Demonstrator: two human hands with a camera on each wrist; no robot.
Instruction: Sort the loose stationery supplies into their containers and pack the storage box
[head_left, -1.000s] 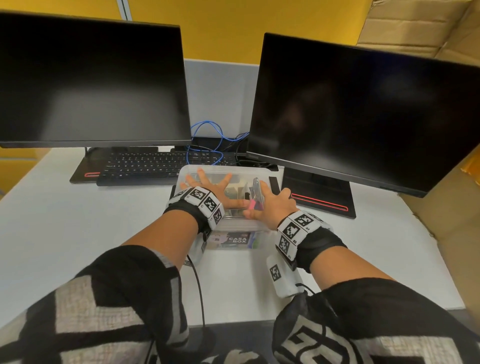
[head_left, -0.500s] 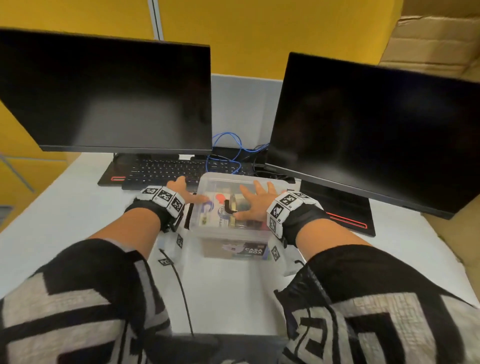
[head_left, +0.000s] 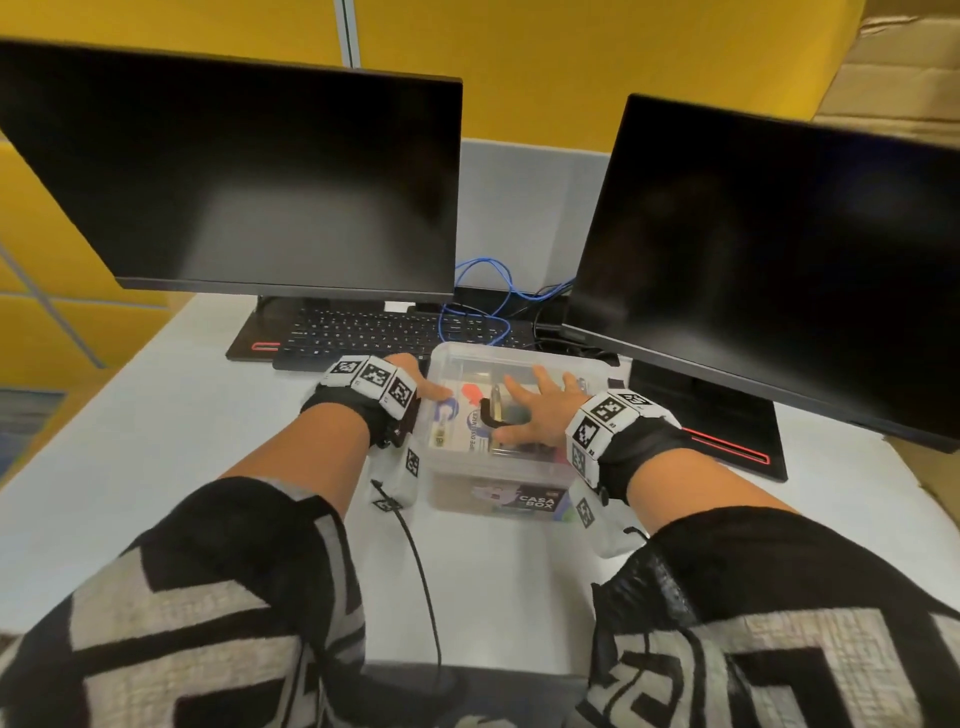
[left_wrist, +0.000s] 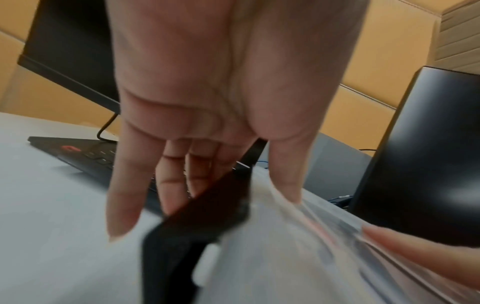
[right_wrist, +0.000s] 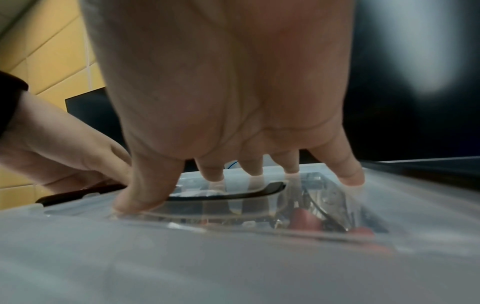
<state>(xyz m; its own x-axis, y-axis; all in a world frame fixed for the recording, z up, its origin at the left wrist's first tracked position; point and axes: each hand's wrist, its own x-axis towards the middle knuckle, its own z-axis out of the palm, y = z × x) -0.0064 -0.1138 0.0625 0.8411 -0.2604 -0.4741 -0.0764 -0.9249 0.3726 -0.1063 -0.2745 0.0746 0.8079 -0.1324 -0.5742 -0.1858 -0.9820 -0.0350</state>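
Both hands are at the clear plastic storage box, which sits on the white desk in front of the keyboard. Spread flat, the right hand presses its straight fingers and thumb down on the transparent lid, just beside the black carry handle set into the lid's recess. At the box's left side, the left hand lays its thumb over the lid's edge while its fingers hang straight down beside the black side latch; whether they touch the latch cannot be told through the blur.

Behind the box stand two dark monitors: the left monitor and the right monitor, angled toward each other. A black keyboard lies just behind the box under the left monitor, and blue cables loop behind the box between the monitors. Through the lid, packed stationery shows, including something red. A label reading "CASA BOX" marks the box's near wall.
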